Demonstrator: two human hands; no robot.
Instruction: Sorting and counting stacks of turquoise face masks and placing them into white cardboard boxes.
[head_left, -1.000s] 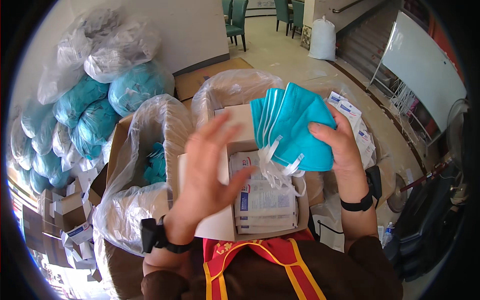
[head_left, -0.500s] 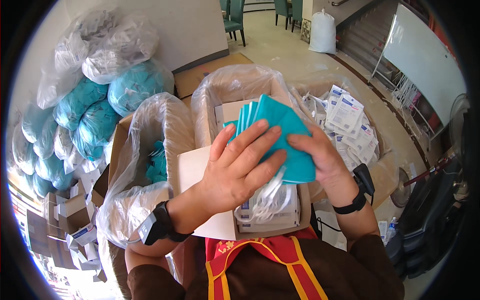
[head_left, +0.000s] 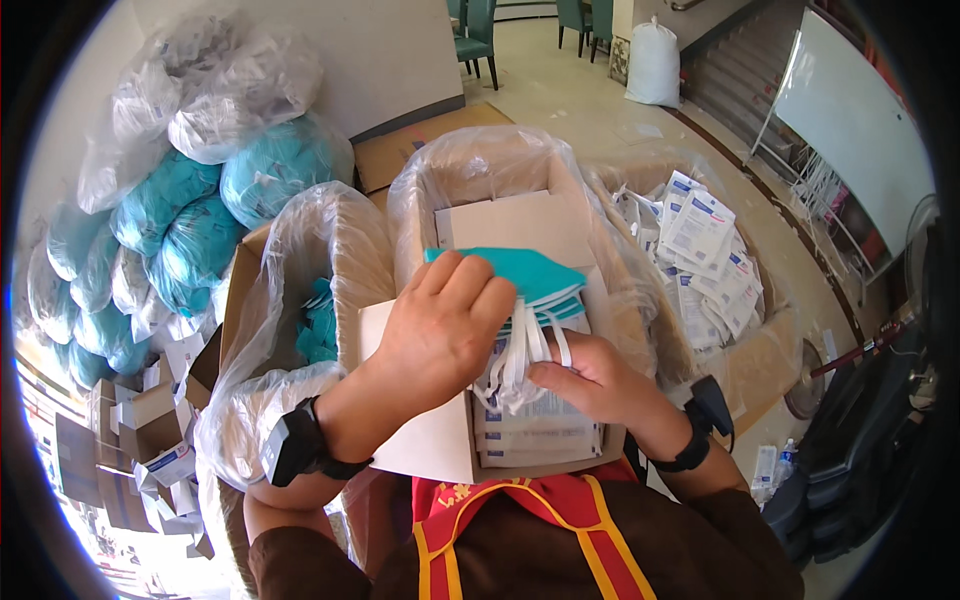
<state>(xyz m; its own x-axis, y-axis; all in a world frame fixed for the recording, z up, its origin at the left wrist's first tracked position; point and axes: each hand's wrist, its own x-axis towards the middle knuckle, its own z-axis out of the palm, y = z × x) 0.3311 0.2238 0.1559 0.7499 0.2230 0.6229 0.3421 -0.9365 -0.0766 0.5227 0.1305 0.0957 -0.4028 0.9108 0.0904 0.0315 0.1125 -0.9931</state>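
Over an open carton [head_left: 430,452] close to my body I hold a stack of teal folded face masks [head_left: 535,272]. My left hand [head_left: 440,325] is closed around the left end of the stack, its knuckles upward. White elastic ear loops [head_left: 518,365] hang in a bunch from the masks. My right hand [head_left: 595,378] is closed on these loops, with the thumb pressed toward the fingers; its other fingertips are partly hidden. Flat white printed packets [head_left: 540,445] lie inside the carton, beneath the loops.
Left of the carton, a plastic-lined box [head_left: 355,240] holds loose teal masks [head_left: 318,325]. White packets [head_left: 700,235] fill another lined box at the right. Stuffed bags [head_left: 195,235] and empty small boxes [head_left: 150,430] pile up at far left. A whiteboard [head_left: 850,130] stands far right.
The mask stack has tipped from upright to nearly flat and sits lower. My left hand has closed from spread fingers onto its end. My right hand has moved down from the masks to the loops.
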